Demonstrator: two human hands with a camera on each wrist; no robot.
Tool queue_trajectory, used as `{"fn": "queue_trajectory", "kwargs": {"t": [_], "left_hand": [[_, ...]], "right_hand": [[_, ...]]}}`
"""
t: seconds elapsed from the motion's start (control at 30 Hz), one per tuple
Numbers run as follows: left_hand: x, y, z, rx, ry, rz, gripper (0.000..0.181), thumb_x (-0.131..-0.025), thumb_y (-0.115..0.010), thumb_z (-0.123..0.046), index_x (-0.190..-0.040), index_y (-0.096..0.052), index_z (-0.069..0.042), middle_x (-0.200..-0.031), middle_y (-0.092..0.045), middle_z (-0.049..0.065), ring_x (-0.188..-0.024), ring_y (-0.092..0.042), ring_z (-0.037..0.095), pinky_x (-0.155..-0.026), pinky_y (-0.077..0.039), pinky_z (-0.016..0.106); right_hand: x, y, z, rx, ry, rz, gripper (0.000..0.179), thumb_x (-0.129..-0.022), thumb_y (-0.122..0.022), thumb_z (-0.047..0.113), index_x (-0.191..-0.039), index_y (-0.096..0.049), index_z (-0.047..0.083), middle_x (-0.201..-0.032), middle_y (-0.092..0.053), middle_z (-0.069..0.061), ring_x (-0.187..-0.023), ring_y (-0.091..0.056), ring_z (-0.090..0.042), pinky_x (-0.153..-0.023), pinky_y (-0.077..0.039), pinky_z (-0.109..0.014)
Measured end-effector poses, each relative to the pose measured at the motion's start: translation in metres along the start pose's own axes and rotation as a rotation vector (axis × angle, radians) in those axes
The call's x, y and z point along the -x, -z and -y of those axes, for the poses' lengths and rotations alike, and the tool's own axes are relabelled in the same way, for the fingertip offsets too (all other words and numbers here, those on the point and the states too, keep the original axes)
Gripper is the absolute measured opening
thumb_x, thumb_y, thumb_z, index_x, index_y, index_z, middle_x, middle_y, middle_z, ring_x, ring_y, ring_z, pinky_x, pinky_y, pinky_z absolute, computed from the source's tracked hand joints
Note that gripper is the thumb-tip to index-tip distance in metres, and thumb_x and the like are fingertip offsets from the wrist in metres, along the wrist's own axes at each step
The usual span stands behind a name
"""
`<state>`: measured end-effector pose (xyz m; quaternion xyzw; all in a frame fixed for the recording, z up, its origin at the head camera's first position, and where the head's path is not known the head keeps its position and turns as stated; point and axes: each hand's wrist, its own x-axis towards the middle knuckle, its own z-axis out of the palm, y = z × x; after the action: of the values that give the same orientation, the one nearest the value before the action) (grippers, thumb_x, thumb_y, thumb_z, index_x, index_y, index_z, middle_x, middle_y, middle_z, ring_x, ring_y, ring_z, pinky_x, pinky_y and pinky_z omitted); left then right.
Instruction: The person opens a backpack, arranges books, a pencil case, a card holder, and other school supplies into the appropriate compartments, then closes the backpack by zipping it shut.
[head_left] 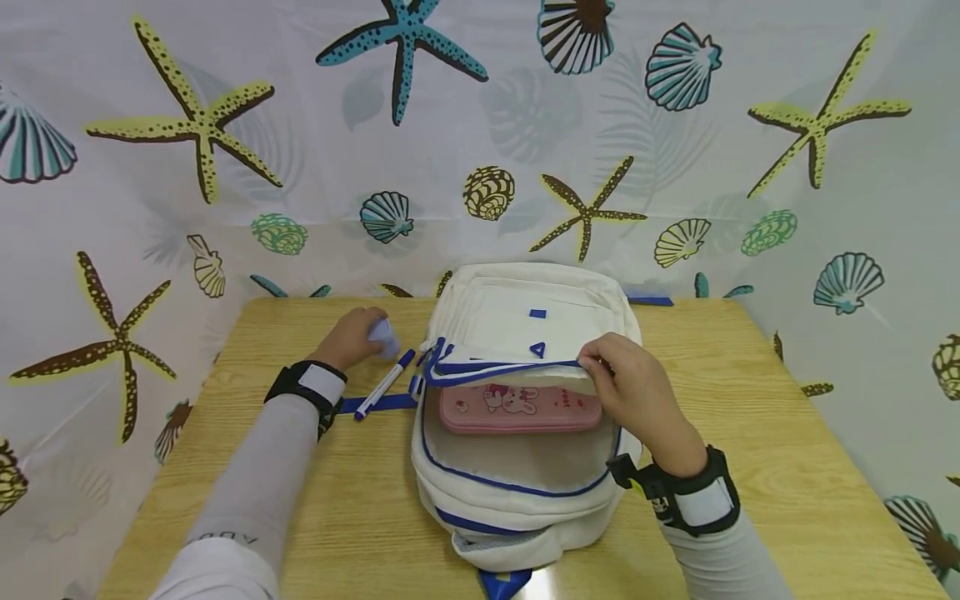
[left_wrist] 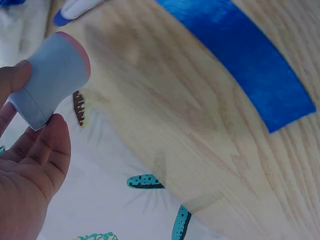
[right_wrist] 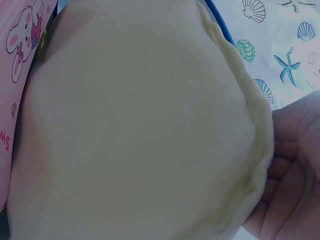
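My left hand [head_left: 348, 337] pinches a small pale-blue piece [left_wrist: 55, 75] with a narrowed waist and a pink end, between thumb and fingertips. It is over the left part of the table, just beyond a white marker [head_left: 385, 385] with blue ends. A white backpack [head_left: 517, 521] with blue trim lies with its front compartment unzipped. With thumb and fingers, my right hand [head_left: 637, 392] grips the right edge of the raised flap [right_wrist: 140, 120]. Under that flap, a pink pencil case [head_left: 525, 412] printed with a rabbit sits inside the compartment, its upper part partly covered.
A blue strap [head_left: 382, 402] stretches left from the backpack, beneath the marker. Another blue strap end [head_left: 651, 301] shows behind the bag at the right. The wooden table [head_left: 750, 400] is bordered by a white cloth [head_left: 450, 150] printed with starfish and shells.
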<state>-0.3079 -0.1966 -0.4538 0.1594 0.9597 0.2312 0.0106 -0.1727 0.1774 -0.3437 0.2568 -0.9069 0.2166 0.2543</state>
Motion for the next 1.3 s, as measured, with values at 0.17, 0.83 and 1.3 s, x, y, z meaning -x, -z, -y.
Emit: {"fn": "queue_trajectory", "kwargs": {"t": [0.17, 0.83, 1.3], "left_hand": [[0.016, 0.016, -0.011, 0.066, -0.039, -0.016, 0.049, -0.077, -0.066, -0.008, -0.122, -0.048, 0.003, -0.119, -0.050, 0.024, -0.107, -0.048, 0.036, -0.087, -0.042, 0.047], [0.103, 0.021, -0.073, 0.006, -0.291, 0.108, 0.047, -0.074, -0.070, -0.008, -0.118, -0.052, -0.005, -0.109, -0.055, 0.009, -0.098, -0.054, 0.020, -0.081, -0.048, 0.035], [0.109, -0.006, -0.144, -0.048, -0.641, 0.115, 0.045, -0.076, -0.070, -0.015, -0.117, -0.054, -0.011, -0.110, -0.052, 0.005, -0.099, -0.052, 0.016, -0.084, -0.047, 0.028]], "right_hand": [[0.001, 0.000, 0.000, -0.013, 0.003, -0.003, 0.010, -0.075, -0.066, -0.003, -0.080, -0.059, 0.003, -0.073, -0.057, -0.005, -0.065, -0.049, -0.012, -0.057, -0.045, -0.029], [0.000, -0.002, -0.001, -0.009, 0.010, -0.018, 0.011, -0.075, -0.066, -0.004, -0.080, -0.058, 0.002, -0.073, -0.057, -0.007, -0.065, -0.050, -0.014, -0.057, -0.045, -0.031], [0.001, -0.001, -0.001, -0.016, 0.014, -0.018, 0.010, -0.075, -0.066, -0.003, -0.079, -0.058, 0.002, -0.073, -0.057, -0.007, -0.065, -0.050, -0.013, -0.057, -0.045, -0.031]]}}
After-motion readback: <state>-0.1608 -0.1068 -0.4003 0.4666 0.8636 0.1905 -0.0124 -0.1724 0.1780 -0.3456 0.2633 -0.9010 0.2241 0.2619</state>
